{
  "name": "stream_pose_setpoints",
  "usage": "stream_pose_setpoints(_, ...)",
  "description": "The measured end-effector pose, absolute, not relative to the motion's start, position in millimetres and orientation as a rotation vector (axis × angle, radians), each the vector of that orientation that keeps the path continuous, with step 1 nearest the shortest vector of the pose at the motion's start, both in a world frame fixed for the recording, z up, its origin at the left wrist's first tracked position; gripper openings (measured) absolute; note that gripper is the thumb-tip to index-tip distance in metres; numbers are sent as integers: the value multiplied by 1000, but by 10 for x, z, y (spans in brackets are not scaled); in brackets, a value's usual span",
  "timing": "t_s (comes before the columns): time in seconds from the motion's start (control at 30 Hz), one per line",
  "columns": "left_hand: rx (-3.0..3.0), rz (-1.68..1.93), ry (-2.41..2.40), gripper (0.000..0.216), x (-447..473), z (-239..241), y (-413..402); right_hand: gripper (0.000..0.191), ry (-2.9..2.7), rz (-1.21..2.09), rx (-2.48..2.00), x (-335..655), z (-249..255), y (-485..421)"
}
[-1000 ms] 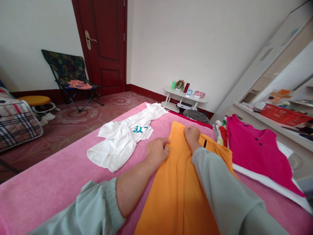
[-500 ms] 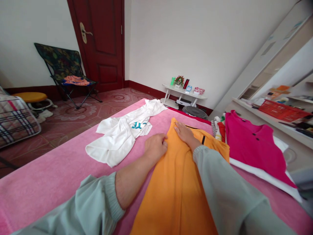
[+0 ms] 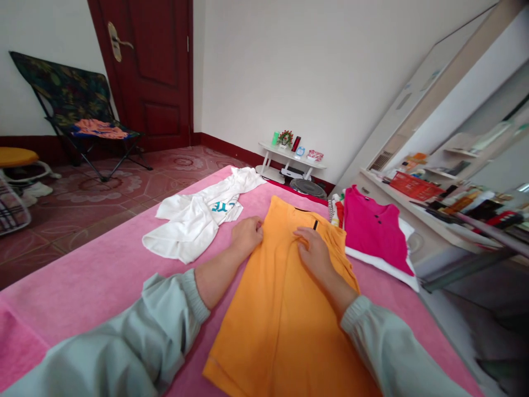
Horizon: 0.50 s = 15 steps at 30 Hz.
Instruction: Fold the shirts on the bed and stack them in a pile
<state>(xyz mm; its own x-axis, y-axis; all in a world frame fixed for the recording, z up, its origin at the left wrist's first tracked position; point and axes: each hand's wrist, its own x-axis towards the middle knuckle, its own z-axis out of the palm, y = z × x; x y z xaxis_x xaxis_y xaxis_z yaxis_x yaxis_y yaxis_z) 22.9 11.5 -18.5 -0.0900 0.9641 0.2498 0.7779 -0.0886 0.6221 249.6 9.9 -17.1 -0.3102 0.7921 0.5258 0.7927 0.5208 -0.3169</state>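
Observation:
An orange shirt (image 3: 285, 309) with a small black strip near its collar lies lengthwise before me on a pink bed cover (image 3: 124, 286). At its left edge, close to the far end, my left hand (image 3: 247, 234) is closed with the fingers curled on the fabric. My right hand (image 3: 316, 255) rests over the upper middle of the shirt, thumb and fingers apart and slightly bent. Left of the shirt lies a crumpled white shirt (image 3: 185, 220) with teal letters. To the right, a magenta top (image 3: 372, 231) lies flat over white cloth.
Behind the bed stands a low white table (image 3: 289, 154) with small ornaments. A folding chair (image 3: 78, 105) holding orange cloth is by the dark red door (image 3: 157, 66). On the right, a shelf holds a red basket (image 3: 415, 186) and many small items.
My right hand has drawn back toward me from the shirt's far end. The shirt's right side now lies folded closer in. The view has turned somewhat to the right.

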Motion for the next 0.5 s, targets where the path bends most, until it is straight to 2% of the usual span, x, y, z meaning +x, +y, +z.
stream_pose_setpoints(0.17, 1922, 1107, 1821, 36, 199, -225, 102, 30, -2135, 53, -1214, 2399, -216, -197)
stream_pose_setpoints(0.33, 2122, 1173, 1540, 38, 45, -148, -161, 35, -2207, -9, -1159, 2365, -172, -261)
stream_pose_setpoints(0.4, 2296, 1122, 1319, 44, -57, -72, -376, 36, -2245, -17, -1146, 2367, -159, -270)
stream_pose_setpoints(0.5, 2511, 863, 1009, 57, -208, 51, -719, 36, -2289, -16, -1153, 2370, -171, -268)
